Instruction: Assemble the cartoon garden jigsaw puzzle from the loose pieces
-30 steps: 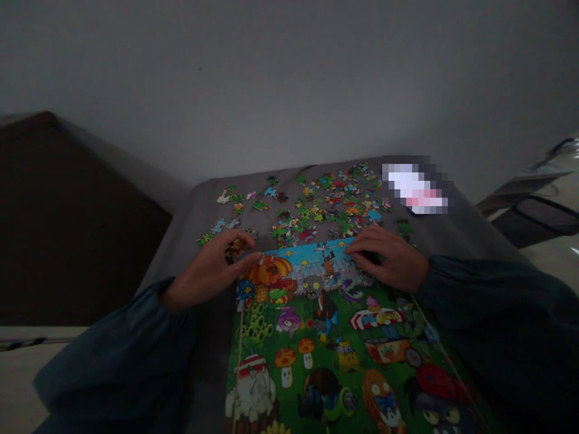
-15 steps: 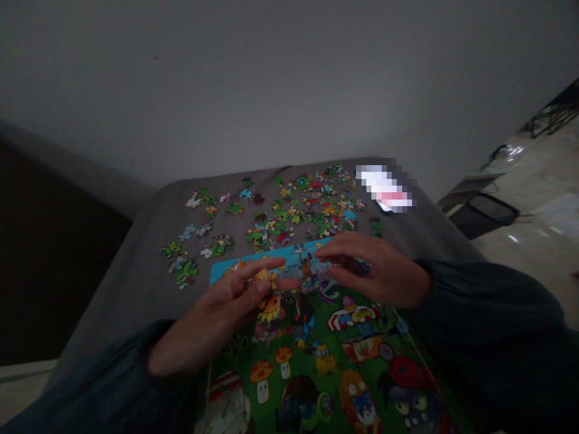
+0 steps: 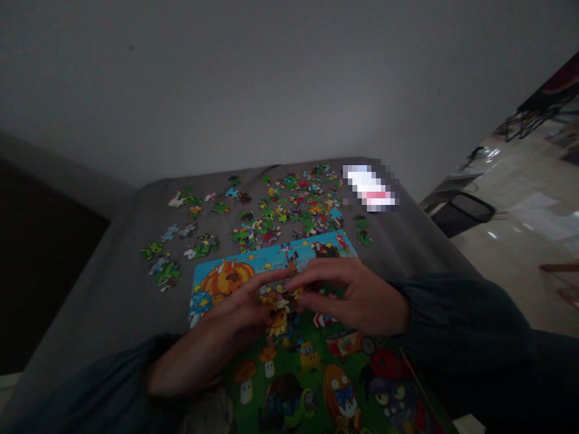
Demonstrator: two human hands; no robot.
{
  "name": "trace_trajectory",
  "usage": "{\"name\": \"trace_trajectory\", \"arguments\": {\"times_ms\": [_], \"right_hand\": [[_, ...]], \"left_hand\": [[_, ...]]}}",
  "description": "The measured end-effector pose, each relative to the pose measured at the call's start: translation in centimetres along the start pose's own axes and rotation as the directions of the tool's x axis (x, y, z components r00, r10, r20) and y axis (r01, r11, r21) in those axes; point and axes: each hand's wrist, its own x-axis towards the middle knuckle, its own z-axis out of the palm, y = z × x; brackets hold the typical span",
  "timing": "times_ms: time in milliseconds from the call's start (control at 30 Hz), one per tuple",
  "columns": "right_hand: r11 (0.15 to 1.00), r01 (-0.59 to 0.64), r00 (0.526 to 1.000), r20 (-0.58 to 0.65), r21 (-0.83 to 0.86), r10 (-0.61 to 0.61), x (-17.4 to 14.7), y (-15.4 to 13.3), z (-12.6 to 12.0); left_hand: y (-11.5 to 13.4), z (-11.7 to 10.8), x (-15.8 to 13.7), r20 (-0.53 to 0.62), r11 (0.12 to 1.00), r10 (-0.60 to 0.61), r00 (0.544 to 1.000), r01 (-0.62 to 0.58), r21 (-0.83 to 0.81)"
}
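Observation:
My left hand [image 3: 235,313] is over the picture board, its fingers closed round a small yellowish puzzle piece [image 3: 270,299]. Facing it, my right hand [image 3: 357,295] pinches at a pale puzzle piece [image 3: 284,303], its thumb and fingertips close to the left fingers. Whether the two pieces are joined is too dim to tell. Beneath both hands lies the cartoon picture board [image 3: 346,345], blue along its far edge and green below, with a pumpkin, mushrooms and other characters. My hands and sleeves hide parts of it.
Beyond the board, many loose puzzle pieces [image 3: 294,208] are scattered over the grey cloth-covered surface [image 3: 122,265]. More pieces [image 3: 165,271] lie at the left. A lit phone [image 3: 368,187], blurred out, rests at the back right. A pale wall [image 3: 253,90] stands behind.
My right hand has moved left, bringing its fingertips to the pieces at my left hand. The view has shifted a little, and more of the board's far edge shows.

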Motion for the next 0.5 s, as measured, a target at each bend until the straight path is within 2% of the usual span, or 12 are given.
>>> {"name": "trace_trajectory", "arguments": {"times_ms": [100, 167, 400, 500], "right_hand": [[0.996, -0.062, 0.998, -0.015, 0.068, 0.064, 0.1, 0.0, 0.0], [0.989, -0.093, 0.995, -0.015, 0.114, 0.096, 0.1, 0.0, 0.2], [0.973, -0.197, 0.98, -0.009, 0.118, 0.199, -0.1, 0.1, 0.6], [0.957, -0.25, 0.967, -0.011, 0.145, 0.254, -0.1, 0.3, 0.9]], "left_hand": [[0.5, 0.3, -0.1, 0.005, 0.985, -0.036, 0.999, 0.036, -0.171], [0.7, 0.6, -0.2, 0.02, 0.976, -0.024, 1.0, 0.028, -0.217], [0.4, 1.0, 0.1, 0.016, 0.993, -0.056, 0.998, 0.058, -0.105], [0.1, 1.2, 0.3, -0.066, 0.986, -0.083, 0.994, 0.073, -0.152]]}}
